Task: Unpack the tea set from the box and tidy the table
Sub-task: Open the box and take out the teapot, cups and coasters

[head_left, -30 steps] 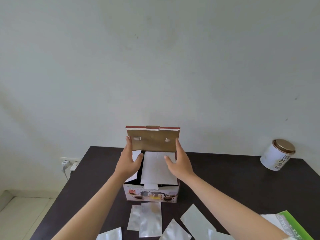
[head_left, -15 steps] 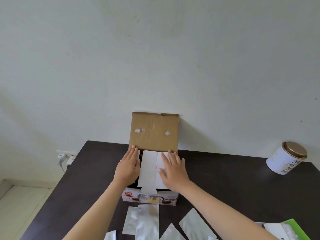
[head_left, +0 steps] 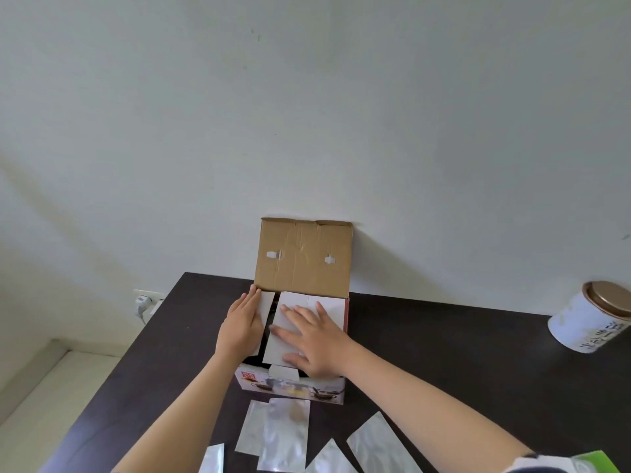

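Note:
The tea set box (head_left: 290, 389) stands on the dark table (head_left: 444, 356), its brown cardboard lid (head_left: 304, 257) folded up and back against the wall. White inner flaps (head_left: 327, 307) cover the top of the box. My left hand (head_left: 240, 324) lies flat on the narrow left flap, fingers together. My right hand (head_left: 312, 336) rests spread on the wide right flap. A dark gap shows between the two flaps. What is inside the box is hidden.
Several silver foil pouches (head_left: 286, 435) lie on the table in front of the box. A white tin with a gold lid (head_left: 590, 319) lies tilted at the right. A green packet (head_left: 594, 464) is at the bottom right corner. The table's left edge drops to the floor.
The lid went from held half-up by both hands to fully open against the wall. Both hands came down onto the white inner flaps and have slid a little apart.

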A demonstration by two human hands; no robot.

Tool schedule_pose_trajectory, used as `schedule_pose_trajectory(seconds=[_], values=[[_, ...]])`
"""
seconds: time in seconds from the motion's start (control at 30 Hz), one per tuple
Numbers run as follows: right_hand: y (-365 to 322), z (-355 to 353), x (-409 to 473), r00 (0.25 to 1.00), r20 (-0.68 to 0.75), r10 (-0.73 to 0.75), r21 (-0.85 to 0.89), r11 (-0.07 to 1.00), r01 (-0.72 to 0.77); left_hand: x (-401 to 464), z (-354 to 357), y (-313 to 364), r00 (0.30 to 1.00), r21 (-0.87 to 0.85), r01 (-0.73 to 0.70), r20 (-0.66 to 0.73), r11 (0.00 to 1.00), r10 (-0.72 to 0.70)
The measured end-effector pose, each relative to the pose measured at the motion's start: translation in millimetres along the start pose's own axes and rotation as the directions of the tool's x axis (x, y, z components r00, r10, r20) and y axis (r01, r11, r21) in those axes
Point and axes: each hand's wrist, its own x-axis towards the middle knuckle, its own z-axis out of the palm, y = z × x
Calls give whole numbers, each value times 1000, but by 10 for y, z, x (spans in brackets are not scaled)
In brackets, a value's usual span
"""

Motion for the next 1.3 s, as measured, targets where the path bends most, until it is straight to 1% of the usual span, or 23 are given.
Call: schedule_pose_trajectory(seconds=[0.17,0.33,0.43,0.53,0.6,0.67,0.7,0.77,0.8,0.87,0.93,0.97,1.0,1.07,1.13,1.17,1.2,1.23,1.27,1.3], values=[[22,-3,48,997,10,-83,-58,995,83,11,-2,-32,1000,5,-1,-2,1000,1],[66,-28,55,996,-11,-94,-69,993,93,9,2,-28,1000,22,0,-5,1000,0],[91,-46,65,991,-87,-105,-34,994,103,-2,-7,-14,1000,34,0,-6,999,1],[105,-145,2,964,-253,-76,47,995,91,-11,-22,-6,1000,47,5,-7,999,-5],[113,-263,-131,915,-402,8,188,979,74,-14,-30,-1,1000,54,-4,-7,999,5],[147,-379,-333,830,-542,133,347,935,77,-20,-40,21,1000,61,-13,-9,998,13],[176,-415,-462,780,-590,207,423,903,80,-27,-44,36,1000,68,-15,-8,998,15],[239,-446,-760,693,-624,359,563,822,81,-43,-57,65,1000,88,-14,4,996,14],[270,-443,-920,660,-613,435,630,773,76,-48,-63,75,1000,100,-11,10,995,10],[322,-427,-1230,618,-531,579,754,656,34,-54,-74,84,1000,111,-2,19,994,0],[343,-400,-1480,601,-418,681,841,540,-26,-59,-76,96,1000,117,2,22,993,-5],[351,-381,-1565,597,-367,713,862,502,-70,-65,-75,106,1000,121,4,22,993,-7],[359,-357,-1627,592,-322,739,859,490,-145,-72,-72,118,1000,125,5,21,992,-7],[389,-275,-1673,592,-213,778,772,505,-386,-85,-70,137,1000,131,5,23,991,-8],[372,-206,-1600,609,-38,793,560,521,-644,-91,-75,149,1000,136,9,28,991,-13],[341,-174,-1532,619,58,784,431,539,-724,-94,-78,154,999,141,11,31,990,-15],[298,-161,-1458,627,148,765,336,557,-760,-97,-79,157,999,147,11,32,989,-16],[248,-143,-1380,642,215,736,314,570,-759,-100,-79,161,999,151,10,32,988,-15],[187,-142,-1296,670,264,693,361,574,-735,-102,-81,165,999,153,10,31,988,-15],[123,-143,-1213,701,299,647,445,556,-702,-103,-83,169,999,152,10,31,988,-15]])
